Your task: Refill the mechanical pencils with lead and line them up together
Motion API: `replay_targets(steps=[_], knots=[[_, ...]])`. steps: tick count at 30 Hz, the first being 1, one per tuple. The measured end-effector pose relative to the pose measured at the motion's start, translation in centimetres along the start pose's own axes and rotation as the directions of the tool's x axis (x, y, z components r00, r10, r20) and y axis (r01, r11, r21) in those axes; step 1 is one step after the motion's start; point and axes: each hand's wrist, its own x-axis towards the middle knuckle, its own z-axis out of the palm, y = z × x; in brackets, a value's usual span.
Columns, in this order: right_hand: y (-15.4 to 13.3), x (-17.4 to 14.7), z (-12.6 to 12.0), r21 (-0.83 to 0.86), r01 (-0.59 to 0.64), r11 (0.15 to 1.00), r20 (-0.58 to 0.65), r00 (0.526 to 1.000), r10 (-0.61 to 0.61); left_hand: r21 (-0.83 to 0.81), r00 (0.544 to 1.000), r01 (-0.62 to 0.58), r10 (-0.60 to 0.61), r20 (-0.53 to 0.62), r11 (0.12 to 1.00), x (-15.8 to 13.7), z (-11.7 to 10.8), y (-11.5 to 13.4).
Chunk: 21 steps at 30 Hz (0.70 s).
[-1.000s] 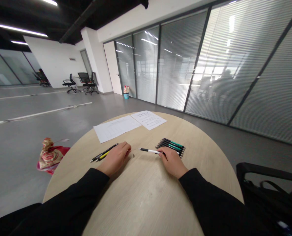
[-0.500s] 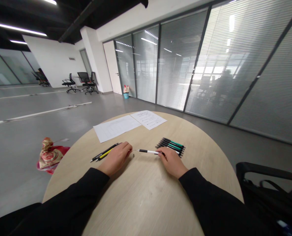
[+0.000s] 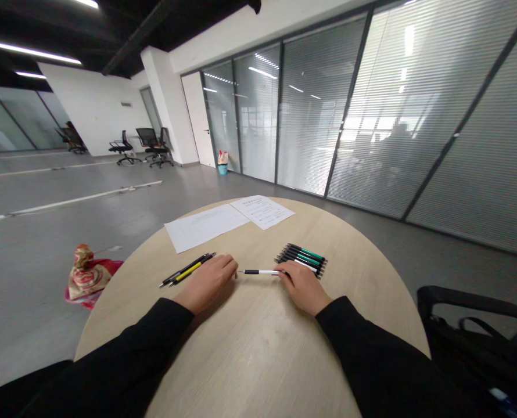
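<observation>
A white pen with a black grip (image 3: 261,272) lies level just above or on the table, its thin bare point facing left. My right hand (image 3: 300,283) is closed on its rear end. Close to the point is my left hand (image 3: 212,278), fingers bent together around a small grey metal pen tip (image 3: 236,275) that is mostly hidden by them. Beside the left hand, a yellow pen (image 3: 189,271) and black pens (image 3: 182,274) lie slanted. Behind the right hand, several black and green pens (image 3: 304,255) lie in a row, partly covered.
Two printed paper sheets (image 3: 208,226) lie at the far side of the round wooden table (image 3: 254,348). A tied bag (image 3: 88,278) in a pink container is on the floor at left. A black chair (image 3: 471,313) stands by the right edge.
My left hand has shifted slightly right and its fingers now reach the small metal piece that lay uncovered on the table. The pen in my right hand has dipped a little and moved slightly left.
</observation>
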Motion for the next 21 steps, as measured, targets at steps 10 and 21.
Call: replay_targets(steps=[10, 21], knots=[[0.22, 0.01, 0.25, 0.054, 0.028, 0.998, -0.005, 1.000, -0.028, -0.083, 0.999, -0.015, 0.011, -0.044, 0.996, 0.06, -0.20, 0.79], [0.18, 0.06, 0.21, 0.075, 0.017, 0.997, -0.053, 0.999, -0.013, -0.099, 0.999, 0.011, -0.015, -0.045, 0.995, -0.26, -0.01, 0.28]])
